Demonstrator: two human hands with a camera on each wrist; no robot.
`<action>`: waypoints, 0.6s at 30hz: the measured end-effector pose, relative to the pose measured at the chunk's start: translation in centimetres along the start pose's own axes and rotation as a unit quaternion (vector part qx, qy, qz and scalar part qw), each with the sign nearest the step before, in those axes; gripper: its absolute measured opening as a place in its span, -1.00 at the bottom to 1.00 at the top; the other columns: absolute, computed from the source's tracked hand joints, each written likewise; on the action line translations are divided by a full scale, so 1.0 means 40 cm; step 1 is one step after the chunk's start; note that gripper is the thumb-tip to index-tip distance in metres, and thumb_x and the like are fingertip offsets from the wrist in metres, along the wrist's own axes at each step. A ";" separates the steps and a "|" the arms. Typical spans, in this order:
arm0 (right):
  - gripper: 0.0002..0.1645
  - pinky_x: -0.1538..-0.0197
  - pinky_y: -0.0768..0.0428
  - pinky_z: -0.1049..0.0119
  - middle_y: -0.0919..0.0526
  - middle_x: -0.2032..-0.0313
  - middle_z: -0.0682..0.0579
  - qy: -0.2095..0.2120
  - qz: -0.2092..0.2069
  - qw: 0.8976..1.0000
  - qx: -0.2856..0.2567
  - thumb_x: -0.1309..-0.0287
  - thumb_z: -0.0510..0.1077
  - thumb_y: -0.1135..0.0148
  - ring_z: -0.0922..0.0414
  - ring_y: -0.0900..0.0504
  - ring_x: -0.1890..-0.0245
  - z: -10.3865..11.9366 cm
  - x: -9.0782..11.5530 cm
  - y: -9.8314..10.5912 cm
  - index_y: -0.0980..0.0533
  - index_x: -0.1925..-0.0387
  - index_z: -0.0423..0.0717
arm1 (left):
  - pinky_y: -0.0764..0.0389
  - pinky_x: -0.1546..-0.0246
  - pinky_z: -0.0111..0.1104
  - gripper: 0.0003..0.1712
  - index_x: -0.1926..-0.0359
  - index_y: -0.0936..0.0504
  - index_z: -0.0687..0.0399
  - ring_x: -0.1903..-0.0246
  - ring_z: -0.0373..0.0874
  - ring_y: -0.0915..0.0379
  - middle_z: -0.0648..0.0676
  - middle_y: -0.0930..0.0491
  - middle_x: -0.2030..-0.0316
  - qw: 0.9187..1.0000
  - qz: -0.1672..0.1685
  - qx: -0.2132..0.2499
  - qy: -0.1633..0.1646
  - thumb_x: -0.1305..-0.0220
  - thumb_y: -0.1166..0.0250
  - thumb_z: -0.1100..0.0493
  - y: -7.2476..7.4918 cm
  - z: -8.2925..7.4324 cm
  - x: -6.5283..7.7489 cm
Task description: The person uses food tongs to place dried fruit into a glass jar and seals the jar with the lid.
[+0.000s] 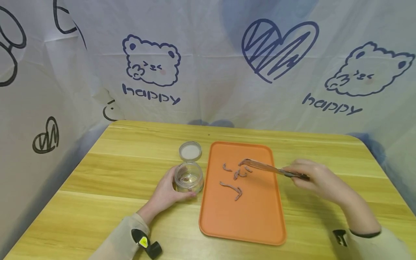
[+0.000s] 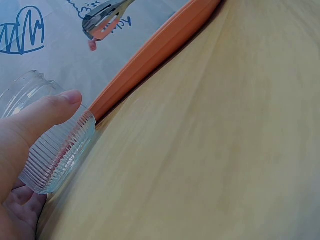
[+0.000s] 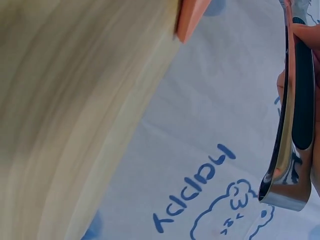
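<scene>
My left hand [image 1: 167, 191] grips a ribbed clear glass jar [image 1: 189, 182] by its side, thumb along the front. A few reddish-brown bits show inside the jar. In my right hand [image 1: 313, 178] are metal tongs [image 1: 264, 167] with dark grip panels [image 3: 303, 95], held out over the orange tray [image 1: 243, 220]. At the tongs' tip [image 2: 102, 27] hangs a small reddish piece [image 2: 92, 45], raised above the tray in the left wrist view. Several thin brown strips [image 1: 232, 186] lie scattered on the upper half of the tray.
A round lid [image 1: 190, 151] lies on the wooden table [image 1: 130, 162] just behind the jar. The tray's left rim runs close beside the jar. A white printed cloth [image 1: 211, 72] hangs behind the table and along its left side.
</scene>
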State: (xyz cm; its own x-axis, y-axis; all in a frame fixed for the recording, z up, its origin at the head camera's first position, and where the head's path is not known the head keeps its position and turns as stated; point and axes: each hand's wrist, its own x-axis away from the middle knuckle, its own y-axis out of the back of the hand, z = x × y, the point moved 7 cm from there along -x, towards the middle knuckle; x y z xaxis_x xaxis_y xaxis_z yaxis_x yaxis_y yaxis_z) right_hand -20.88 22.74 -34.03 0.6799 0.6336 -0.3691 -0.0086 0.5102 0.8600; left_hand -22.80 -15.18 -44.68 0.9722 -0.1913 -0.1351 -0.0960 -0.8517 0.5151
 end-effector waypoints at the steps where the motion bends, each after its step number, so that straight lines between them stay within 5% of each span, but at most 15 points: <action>1: -0.52 0.43 -0.43 0.44 -0.53 0.29 0.26 0.000 0.001 1.000 0.001 0.06 -0.47 -0.34 0.36 -0.39 0.40 0.003 -0.005 -0.001 -0.61 0.05 -0.09 | -0.30 -0.24 -0.06 0.15 -0.32 -0.27 0.08 -0.17 0.04 -0.32 0.14 -0.41 -0.15 1.000 0.000 0.000 0.000 0.33 -0.65 -0.05 0.000 0.000 0.000; 18: -0.64 0.40 -0.47 0.39 -0.57 0.26 0.23 0.040 0.010 0.999 0.004 -0.04 -0.37 -0.33 0.34 -0.40 0.37 0.073 -0.126 -0.040 -0.64 0.09 -0.05 | -0.29 -0.24 -0.05 0.15 -0.32 -0.27 0.06 -0.17 0.04 -0.32 0.14 -0.42 -0.15 1.000 0.001 0.000 0.006 0.34 -0.66 -0.05 -0.001 0.000 0.000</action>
State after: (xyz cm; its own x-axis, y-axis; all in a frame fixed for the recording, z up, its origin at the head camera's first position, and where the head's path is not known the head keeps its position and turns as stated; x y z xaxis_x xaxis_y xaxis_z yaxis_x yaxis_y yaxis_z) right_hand -22.15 17.04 -32.54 0.6183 0.6890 -0.3780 -0.0155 0.4916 0.8707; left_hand -22.81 -15.15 -44.69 0.9744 -0.1870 -0.1249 -0.0973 -0.8513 0.5155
